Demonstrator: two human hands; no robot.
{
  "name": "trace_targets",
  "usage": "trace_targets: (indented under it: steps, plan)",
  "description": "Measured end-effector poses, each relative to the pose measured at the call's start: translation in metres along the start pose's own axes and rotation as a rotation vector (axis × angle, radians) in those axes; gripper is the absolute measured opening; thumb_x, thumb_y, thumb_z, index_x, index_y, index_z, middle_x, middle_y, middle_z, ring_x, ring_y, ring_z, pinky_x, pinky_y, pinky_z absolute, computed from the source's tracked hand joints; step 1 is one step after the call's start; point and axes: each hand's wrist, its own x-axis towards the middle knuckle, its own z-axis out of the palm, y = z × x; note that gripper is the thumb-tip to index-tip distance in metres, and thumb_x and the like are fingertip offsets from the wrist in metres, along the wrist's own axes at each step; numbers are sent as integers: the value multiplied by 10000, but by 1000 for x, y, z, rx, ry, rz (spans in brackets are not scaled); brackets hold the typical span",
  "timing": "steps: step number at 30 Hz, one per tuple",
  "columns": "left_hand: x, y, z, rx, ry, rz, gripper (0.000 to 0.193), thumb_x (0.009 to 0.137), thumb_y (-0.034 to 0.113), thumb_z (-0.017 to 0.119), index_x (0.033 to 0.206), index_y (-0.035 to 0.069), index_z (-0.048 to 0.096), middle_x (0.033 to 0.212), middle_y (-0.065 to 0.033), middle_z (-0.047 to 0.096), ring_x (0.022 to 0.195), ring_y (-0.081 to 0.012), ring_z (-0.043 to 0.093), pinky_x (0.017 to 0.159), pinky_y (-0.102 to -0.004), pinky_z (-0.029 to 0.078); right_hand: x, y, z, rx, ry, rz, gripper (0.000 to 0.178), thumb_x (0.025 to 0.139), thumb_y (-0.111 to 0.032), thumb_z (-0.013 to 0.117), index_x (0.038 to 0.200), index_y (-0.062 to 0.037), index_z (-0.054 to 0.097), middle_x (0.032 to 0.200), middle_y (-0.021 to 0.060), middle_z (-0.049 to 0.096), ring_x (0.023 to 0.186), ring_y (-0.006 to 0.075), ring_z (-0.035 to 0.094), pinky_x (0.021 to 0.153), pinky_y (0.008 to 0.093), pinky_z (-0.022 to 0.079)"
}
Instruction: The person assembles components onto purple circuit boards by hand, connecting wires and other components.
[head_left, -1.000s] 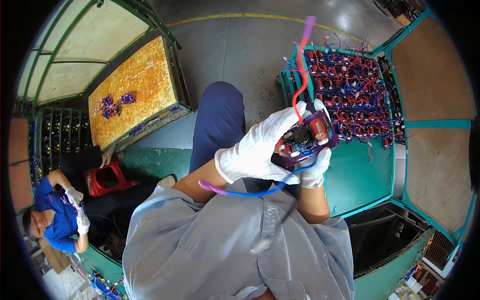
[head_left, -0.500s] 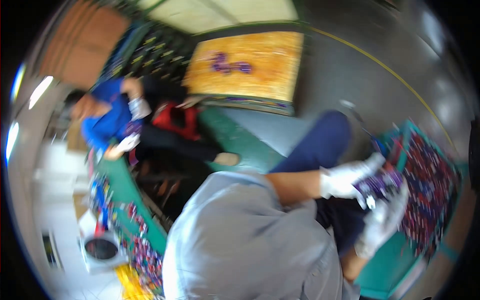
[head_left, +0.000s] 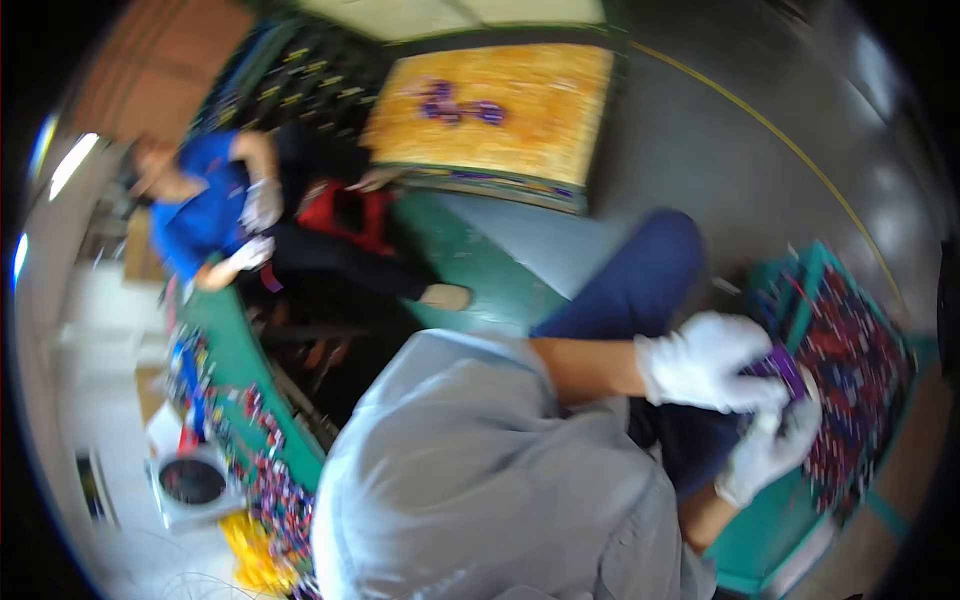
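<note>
In white gloves, both my hands meet to the right, beside a crate of small parts. My left hand (head_left: pixel 708 362) curls its fingers round the near end of a small purple bundle (head_left: pixel 785 372), with the thumb side pressed toward the other hand. My right hand (head_left: pixel 775 445) closes on the bundle from below, fingers bent against it. Blur and the gloves hide most of the bundle, so its exact kind is unclear. The crate (head_left: pixel 858 370) just beyond my hands is green and full of dark red, purple and white-tipped small parts.
Several purple bundles (head_left: pixel 460 108) lie on a tan board (head_left: pixel 520 80) ahead. At left a co-worker in a blue shirt (head_left: pixel 200 210) sits with gloved hands near the lap, beside a red stool (head_left: pixel 345 215). A green bench (head_left: pixel 225 340) bears loose parts; a fan (head_left: pixel 195 483) stands near it.
My hands have drawn closer together, and the left one now covers more of the purple bundle. The co-worker's hands have come together. The whole view has shifted slightly.
</note>
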Motion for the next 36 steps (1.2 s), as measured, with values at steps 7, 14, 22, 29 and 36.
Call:
trace_targets:
  steps: [7, 14, 22, 29, 36]
  plan:
    - [-23, -13, -6, -505, -256, -347, 139, 819, 67, 456, 911, -17, 520, 680, -119, 502, 585, -293, 513, 519, -370, 428, 0, -12, -4, 212, 33, 141, 382, 730, -57, 627, 1097, -3, 537, 883, 20, 575, 665, 30, 464, 593, 171, 370]
    - [-12, -2, 0, -7, -170, 93, 396, 754, -28, 485, 1148, -45, 454, 984, -181, 551, 816, -330, 564, 709, -366, 463, 3, -3, -16, 347, 131, 193, 285, 799, -176, 537, 1018, 0, 586, 709, -36, 531, 549, 0, 359, 512, 140, 282]
    - [-29, -26, 10, 93, -47, 105, 283, 808, 80, 501, 1067, -32, 499, 919, -162, 557, 742, -253, 575, 652, -311, 468, 6, 4, -13, 361, 126, 317, 292, 816, -147, 534, 1061, 11, 549, 800, 5, 555, 552, 14, 421, 508, 156, 354]
    - [-4, -15, -4, -203, -92, -229, 300, 896, 236, 416, 1031, -19, 498, 783, -84, 543, 533, -105, 503, 491, -225, 398, -16, 17, -9, 575, -132, 136, 749, 653, -206, 744, 1252, -1, 343, 978, 68, 557, 797, 96, 553, 706, 212, 448]
    - [1, 27, 10, -856, -24, -568, 503, 778, 24, 585, 1216, 10, 338, 1019, -57, 534, 884, -98, 534, 685, -242, 461, -20, 18, -3, 441, -16, -46, 621, 680, -102, 707, 1197, -6, 376, 1088, 108, 524, 948, 170, 549, 808, 284, 447]
